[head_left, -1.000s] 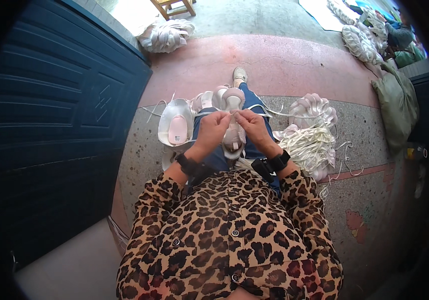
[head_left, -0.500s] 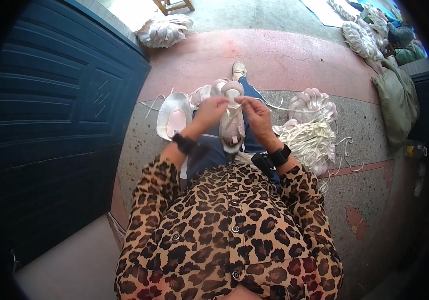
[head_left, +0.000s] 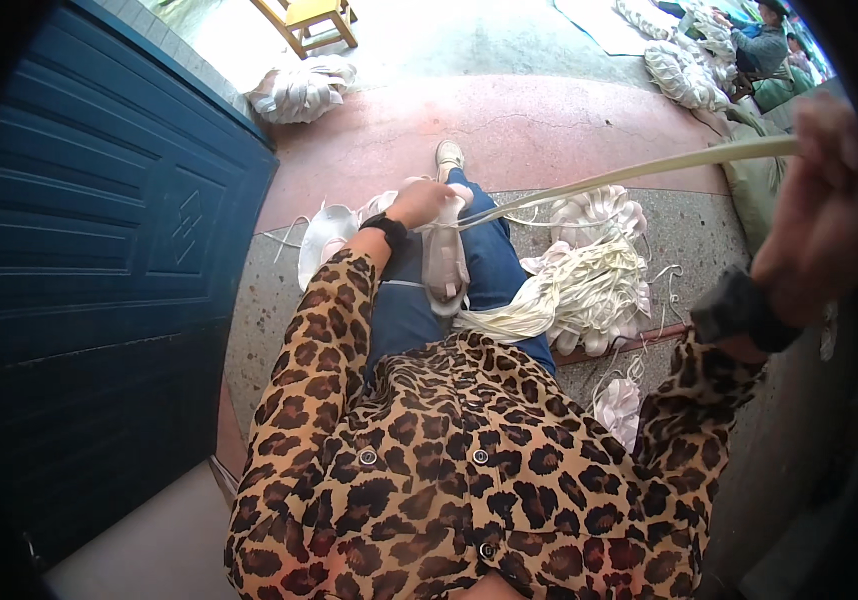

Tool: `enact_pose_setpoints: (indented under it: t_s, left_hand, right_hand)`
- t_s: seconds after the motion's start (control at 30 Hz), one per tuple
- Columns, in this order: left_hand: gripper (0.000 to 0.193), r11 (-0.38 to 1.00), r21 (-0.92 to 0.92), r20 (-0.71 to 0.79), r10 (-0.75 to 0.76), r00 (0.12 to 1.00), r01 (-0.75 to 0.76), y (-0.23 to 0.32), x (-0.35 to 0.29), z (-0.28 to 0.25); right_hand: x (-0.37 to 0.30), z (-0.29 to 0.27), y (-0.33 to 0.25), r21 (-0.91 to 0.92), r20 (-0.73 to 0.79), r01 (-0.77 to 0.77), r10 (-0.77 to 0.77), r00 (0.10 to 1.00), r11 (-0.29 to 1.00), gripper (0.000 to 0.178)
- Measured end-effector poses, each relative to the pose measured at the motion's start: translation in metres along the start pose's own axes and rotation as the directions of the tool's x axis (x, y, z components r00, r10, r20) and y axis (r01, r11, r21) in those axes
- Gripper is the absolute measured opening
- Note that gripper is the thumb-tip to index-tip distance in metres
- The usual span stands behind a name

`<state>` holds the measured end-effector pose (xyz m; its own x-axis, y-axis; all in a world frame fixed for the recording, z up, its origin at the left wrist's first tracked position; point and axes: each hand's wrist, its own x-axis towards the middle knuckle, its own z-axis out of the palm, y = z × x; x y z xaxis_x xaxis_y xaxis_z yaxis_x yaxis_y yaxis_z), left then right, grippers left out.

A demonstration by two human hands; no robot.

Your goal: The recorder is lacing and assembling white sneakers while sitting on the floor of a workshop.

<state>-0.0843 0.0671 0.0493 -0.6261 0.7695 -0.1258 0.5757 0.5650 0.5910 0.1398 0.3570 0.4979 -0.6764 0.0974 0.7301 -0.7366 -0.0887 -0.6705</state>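
A pale pink and white shoe upper (head_left: 446,262) lies across my lap. My left hand (head_left: 419,206) is closed at its far end, where a cream shoelace (head_left: 639,168) comes out; the exact grip is partly hidden by the fingers. The lace runs taut up to the right into my right hand (head_left: 821,190), which is raised high, closed round it and blurred. Beside my right thigh a bundle of cream laces (head_left: 589,285) is heaped over more pale uppers, its strands trailing onto my leg. Left of my knee sits another white and pink upper (head_left: 325,240), partly behind my left wrist.
A dark blue door (head_left: 119,190) stands along the left. Bundled pale uppers (head_left: 304,88) lie by a wooden stool (head_left: 319,20) ahead, with a ring of uppers (head_left: 609,215) on the right floor. A seated person (head_left: 761,50) is at the far right beside more bundles (head_left: 684,75).
My right hand has swung from beside the left hand far out to the right and up, drawing the lace out long. My left hand stays at the upper. The whole view has shifted slightly.
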Motion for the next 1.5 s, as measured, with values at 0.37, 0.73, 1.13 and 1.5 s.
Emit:
enact_pose_setpoints:
  t_s: [0.37,0.73,1.13,1.5]
  left_hand:
    - [0.018,0.997,-0.075,-0.184,-0.016,0.983,0.002,0.018,-0.042,-0.008]
    - [0.026,0.864,0.427,0.168,0.213,0.963,-0.265,0.079,-0.015,0.021]
    - [0.039,0.976,0.2,0.337,0.014,0.941,-0.087,0.066,0.031,0.009]
    - [0.02,0.973,0.167,0.28,0.109,0.954,-0.16,0.045,0.052,0.052]
  right_hand:
    - [-0.047,0.008,0.049,-0.106,0.067,-0.243,0.251,0.966,0.964,0.031]
    - [-0.13,-0.005,0.093,-0.164,-0.138,-0.671,0.657,0.742,0.723,0.026]
    - [-0.139,-0.002,0.125,-0.129,-0.073,-0.646,0.643,0.763,0.752,0.028]
    - [-0.105,0.026,0.131,-0.086,-0.006,-0.593,0.595,0.804,0.8,0.029]
